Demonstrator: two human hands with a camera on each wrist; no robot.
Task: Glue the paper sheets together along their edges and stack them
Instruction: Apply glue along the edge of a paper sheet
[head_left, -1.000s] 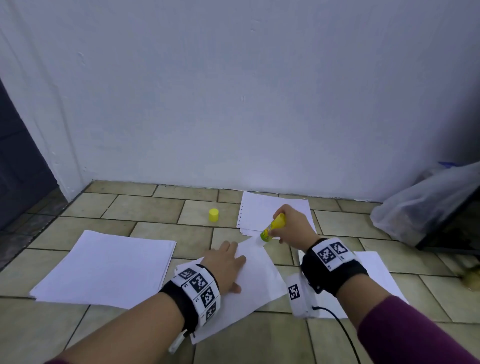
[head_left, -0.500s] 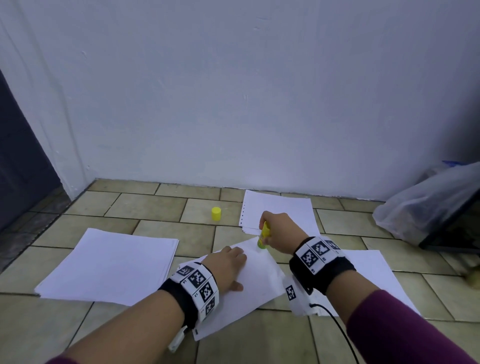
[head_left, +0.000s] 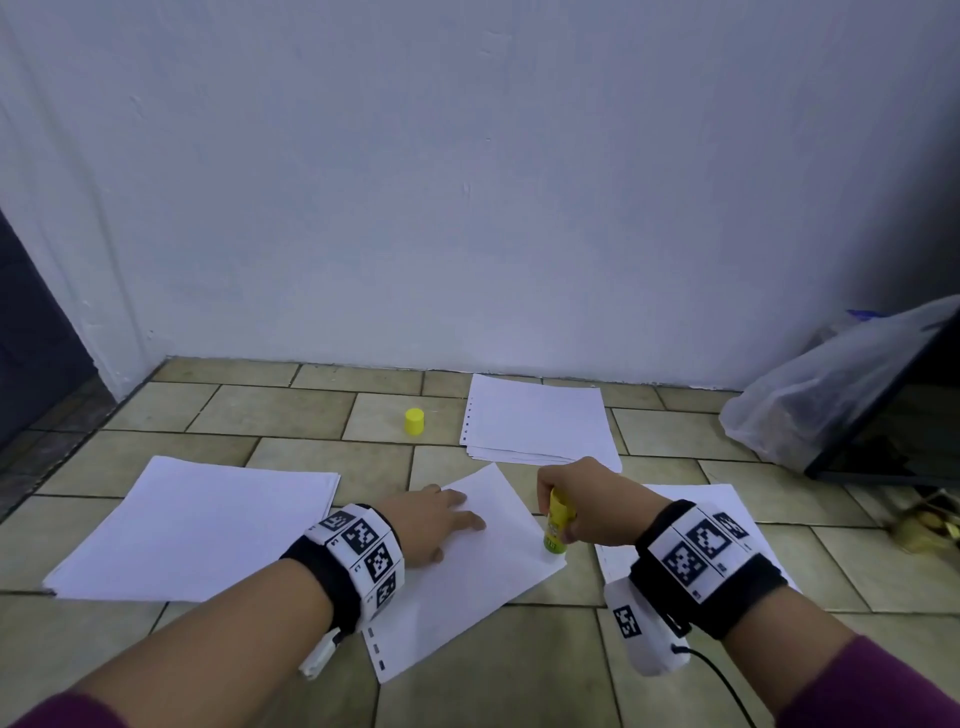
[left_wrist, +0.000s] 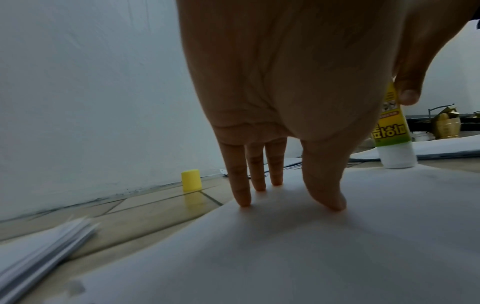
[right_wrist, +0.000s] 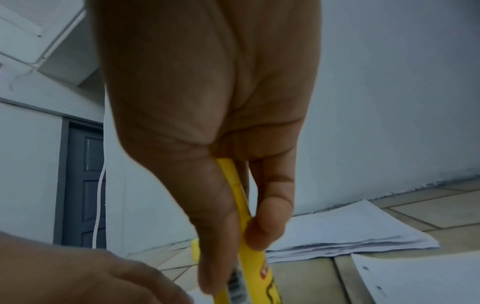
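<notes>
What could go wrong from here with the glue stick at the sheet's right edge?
1. The glue stick sits right at the edge of the tilted sheet, near its corner; a stroke could run off onto the floor tiles.
2. The left hand presses only the far left part, so the sheet could drag or wrinkle.
3. The cap stands away near the wall, out of easy reach.

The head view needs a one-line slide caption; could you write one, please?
Left hand presses a paper sheet flat while right hand runs a glue stick along its edge.
</notes>
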